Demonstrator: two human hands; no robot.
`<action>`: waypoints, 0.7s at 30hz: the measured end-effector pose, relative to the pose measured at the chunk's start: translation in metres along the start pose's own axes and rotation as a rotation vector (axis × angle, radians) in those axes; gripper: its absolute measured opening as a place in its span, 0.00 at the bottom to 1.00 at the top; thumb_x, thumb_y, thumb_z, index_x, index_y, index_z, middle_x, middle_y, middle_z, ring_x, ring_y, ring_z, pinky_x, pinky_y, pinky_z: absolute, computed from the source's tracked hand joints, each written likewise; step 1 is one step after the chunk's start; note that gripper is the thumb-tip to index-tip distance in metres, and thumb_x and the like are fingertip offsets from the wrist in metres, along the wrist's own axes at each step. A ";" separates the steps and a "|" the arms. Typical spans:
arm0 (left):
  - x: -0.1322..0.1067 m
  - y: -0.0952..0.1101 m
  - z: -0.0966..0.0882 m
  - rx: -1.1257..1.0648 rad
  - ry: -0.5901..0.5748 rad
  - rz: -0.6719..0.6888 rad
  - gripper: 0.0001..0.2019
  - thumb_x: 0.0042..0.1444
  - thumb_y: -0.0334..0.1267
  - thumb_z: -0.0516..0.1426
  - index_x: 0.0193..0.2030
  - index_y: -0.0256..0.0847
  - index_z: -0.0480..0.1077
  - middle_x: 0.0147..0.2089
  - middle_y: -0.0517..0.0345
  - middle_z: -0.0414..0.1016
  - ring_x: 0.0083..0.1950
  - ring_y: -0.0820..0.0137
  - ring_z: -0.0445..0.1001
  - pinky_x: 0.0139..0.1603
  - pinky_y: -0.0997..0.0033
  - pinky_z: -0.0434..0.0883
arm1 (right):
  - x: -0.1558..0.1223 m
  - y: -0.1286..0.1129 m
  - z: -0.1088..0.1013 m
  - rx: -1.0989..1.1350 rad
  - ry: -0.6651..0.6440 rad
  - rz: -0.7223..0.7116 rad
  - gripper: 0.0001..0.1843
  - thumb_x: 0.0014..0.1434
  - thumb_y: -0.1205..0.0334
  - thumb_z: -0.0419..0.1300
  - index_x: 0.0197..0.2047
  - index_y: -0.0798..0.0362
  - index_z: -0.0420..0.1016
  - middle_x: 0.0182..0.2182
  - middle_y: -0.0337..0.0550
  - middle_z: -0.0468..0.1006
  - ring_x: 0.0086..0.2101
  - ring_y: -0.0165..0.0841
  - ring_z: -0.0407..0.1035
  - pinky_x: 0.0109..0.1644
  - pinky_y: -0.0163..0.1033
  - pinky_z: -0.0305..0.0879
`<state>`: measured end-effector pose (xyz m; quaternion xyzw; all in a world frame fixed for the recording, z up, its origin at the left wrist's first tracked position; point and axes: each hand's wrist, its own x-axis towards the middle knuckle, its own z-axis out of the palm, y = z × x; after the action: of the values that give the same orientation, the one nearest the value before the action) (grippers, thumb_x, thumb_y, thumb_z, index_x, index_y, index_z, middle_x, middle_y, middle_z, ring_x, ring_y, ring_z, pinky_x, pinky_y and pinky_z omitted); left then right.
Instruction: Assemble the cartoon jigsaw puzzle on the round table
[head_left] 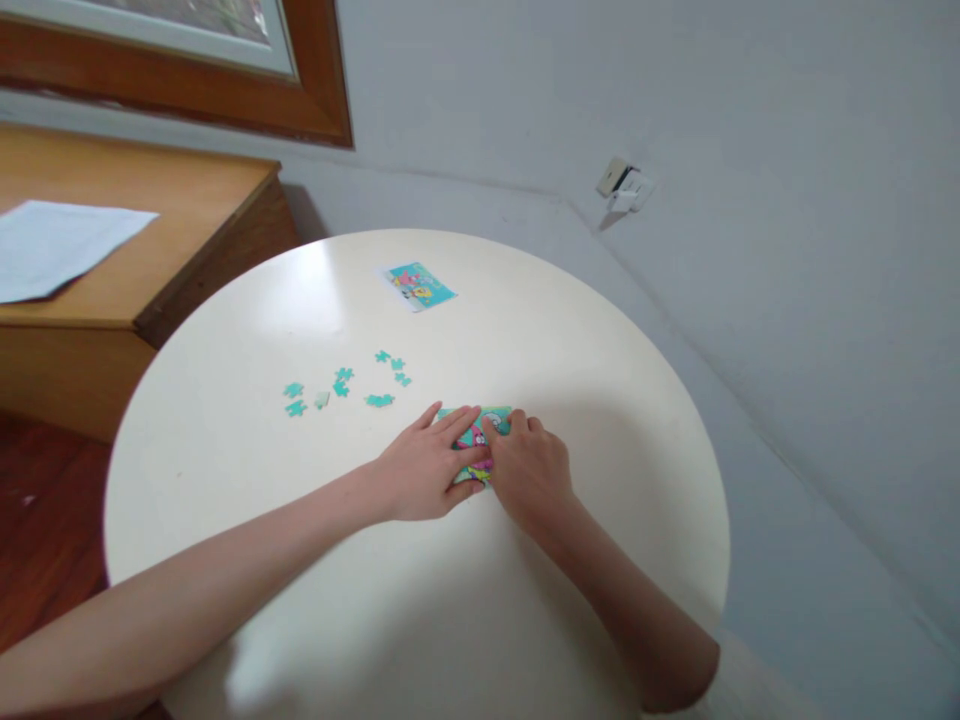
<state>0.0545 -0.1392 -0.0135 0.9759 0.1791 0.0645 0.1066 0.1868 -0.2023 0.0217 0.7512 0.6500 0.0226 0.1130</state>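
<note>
A partly assembled jigsaw puzzle (477, 438) with a pink cartoon figure on teal lies on the round white table (360, 620). My left hand (426, 468) rests over its left side, fingers spread flat across the pieces. On the right side, my right hand (531, 462) presses at the puzzle with bent fingers, the thumb on its surface; whether a piece is under those fingertips is hidden. Several loose teal puzzle pieces (343, 386) lie to the left, and a few more pieces (398, 365) sit just beyond my left hand.
A small picture card (421, 287) in matching colours lies toward the table's far side. Left of the table stands a wooden desk (202, 190) with white paper (67, 240) on it. A wall socket with a plug (628, 188) is on the wall behind.
</note>
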 end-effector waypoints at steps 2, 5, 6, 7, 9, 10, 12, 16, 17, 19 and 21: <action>0.000 0.000 0.000 0.000 0.006 -0.004 0.20 0.60 0.49 0.48 0.54 0.44 0.66 0.66 0.42 0.52 0.66 0.55 0.52 0.63 0.45 0.51 | 0.003 -0.001 0.001 0.000 0.018 0.020 0.19 0.63 0.66 0.45 0.53 0.51 0.69 0.40 0.54 0.70 0.40 0.38 0.67 0.38 0.39 0.63; 0.000 -0.001 0.000 0.008 0.010 -0.012 0.20 0.60 0.49 0.48 0.54 0.45 0.67 0.66 0.43 0.53 0.66 0.56 0.53 0.63 0.45 0.52 | 0.004 -0.002 0.002 0.006 0.024 0.024 0.20 0.63 0.66 0.44 0.55 0.51 0.67 0.40 0.54 0.70 0.40 0.39 0.67 0.37 0.39 0.64; 0.000 -0.001 0.000 0.011 0.011 -0.013 0.20 0.60 0.49 0.48 0.54 0.45 0.66 0.66 0.43 0.53 0.66 0.56 0.53 0.63 0.46 0.52 | 0.003 -0.001 0.002 0.010 0.019 0.017 0.20 0.62 0.66 0.45 0.55 0.51 0.68 0.41 0.54 0.70 0.40 0.39 0.67 0.37 0.39 0.64; 0.000 -0.001 0.000 0.013 0.010 -0.013 0.20 0.60 0.49 0.48 0.55 0.45 0.66 0.66 0.42 0.53 0.66 0.57 0.53 0.63 0.46 0.52 | 0.002 0.000 0.001 0.014 0.012 0.006 0.19 0.62 0.65 0.46 0.54 0.51 0.68 0.41 0.54 0.71 0.40 0.39 0.68 0.37 0.39 0.64; 0.000 -0.001 0.000 0.014 0.003 -0.016 0.21 0.60 0.49 0.48 0.56 0.45 0.65 0.66 0.41 0.53 0.66 0.56 0.52 0.63 0.45 0.52 | -0.001 0.001 0.000 0.018 -0.006 -0.019 0.19 0.62 0.65 0.47 0.53 0.52 0.68 0.42 0.54 0.71 0.40 0.39 0.68 0.37 0.39 0.64; 0.000 -0.001 0.000 0.013 -0.002 -0.016 0.21 0.60 0.49 0.48 0.57 0.45 0.64 0.66 0.40 0.52 0.66 0.56 0.52 0.63 0.45 0.52 | -0.002 0.001 0.000 0.017 -0.014 -0.027 0.18 0.61 0.65 0.47 0.53 0.52 0.69 0.42 0.54 0.71 0.40 0.39 0.68 0.37 0.39 0.64; 0.000 0.000 -0.001 0.006 -0.012 -0.014 0.21 0.60 0.49 0.48 0.57 0.44 0.64 0.66 0.39 0.52 0.67 0.56 0.52 0.63 0.45 0.51 | -0.002 0.001 -0.001 0.012 -0.018 -0.029 0.18 0.61 0.65 0.47 0.53 0.52 0.69 0.42 0.54 0.71 0.40 0.39 0.68 0.38 0.39 0.64; 0.000 0.001 -0.004 -0.012 -0.030 -0.007 0.20 0.60 0.47 0.49 0.55 0.43 0.67 0.66 0.40 0.52 0.67 0.54 0.51 0.63 0.44 0.51 | 0.006 -0.001 0.000 0.009 0.015 0.016 0.18 0.62 0.66 0.46 0.52 0.51 0.70 0.40 0.54 0.70 0.40 0.39 0.68 0.37 0.39 0.64; 0.000 0.002 -0.005 -0.015 -0.030 -0.007 0.19 0.60 0.47 0.49 0.54 0.43 0.67 0.67 0.40 0.51 0.67 0.54 0.51 0.63 0.44 0.51 | 0.008 -0.001 0.000 0.010 0.022 0.026 0.19 0.62 0.65 0.45 0.53 0.51 0.69 0.40 0.54 0.70 0.40 0.39 0.67 0.37 0.39 0.64; 0.000 0.001 -0.004 -0.014 -0.022 -0.008 0.19 0.60 0.47 0.49 0.54 0.44 0.67 0.67 0.40 0.51 0.67 0.55 0.52 0.63 0.44 0.51 | 0.008 -0.001 0.000 0.009 0.026 0.033 0.20 0.63 0.65 0.44 0.54 0.50 0.68 0.41 0.54 0.70 0.40 0.39 0.67 0.37 0.39 0.64; 0.001 0.001 -0.003 -0.003 -0.010 -0.011 0.20 0.60 0.48 0.48 0.55 0.44 0.66 0.66 0.39 0.51 0.67 0.56 0.52 0.63 0.45 0.51 | 0.005 0.000 0.000 0.008 0.011 0.017 0.19 0.63 0.65 0.45 0.54 0.50 0.68 0.41 0.54 0.70 0.41 0.39 0.67 0.37 0.39 0.64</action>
<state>0.0550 -0.1390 -0.0102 0.9750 0.1839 0.0594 0.1094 0.1874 -0.1977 0.0214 0.7571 0.6441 0.0253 0.1063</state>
